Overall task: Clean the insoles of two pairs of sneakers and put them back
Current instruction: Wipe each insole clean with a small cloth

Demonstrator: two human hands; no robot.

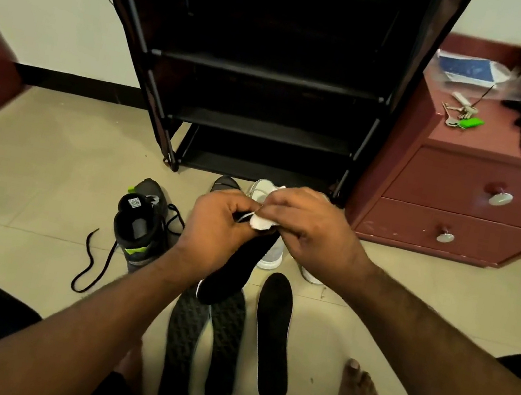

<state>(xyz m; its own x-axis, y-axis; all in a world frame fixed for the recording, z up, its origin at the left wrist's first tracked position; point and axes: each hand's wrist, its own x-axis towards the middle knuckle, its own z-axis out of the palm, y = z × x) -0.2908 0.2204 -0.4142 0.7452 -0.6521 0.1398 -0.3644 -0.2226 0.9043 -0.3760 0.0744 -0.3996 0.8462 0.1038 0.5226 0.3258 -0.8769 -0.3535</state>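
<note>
My left hand (215, 227) grips a black insole (231, 275) near its upper end and holds it above the floor. My right hand (309, 230) pinches a white wipe (261, 222) against the top of that insole. Two textured dark insoles (181, 350) (224, 347) lie side by side on the tiles below, and a smooth black insole (274, 335) lies to their right. A dark sneaker with green accents (139, 224) stands at the left, laces loose. White sneakers (271, 258) sit behind my hands, partly hidden.
A black shoe rack (266, 76) stands against the wall ahead. A maroon drawer unit (467, 199) at the right carries keys (458, 115), a plastic bag and dark items. My knees and bare feet (358, 385) frame the bottom edge.
</note>
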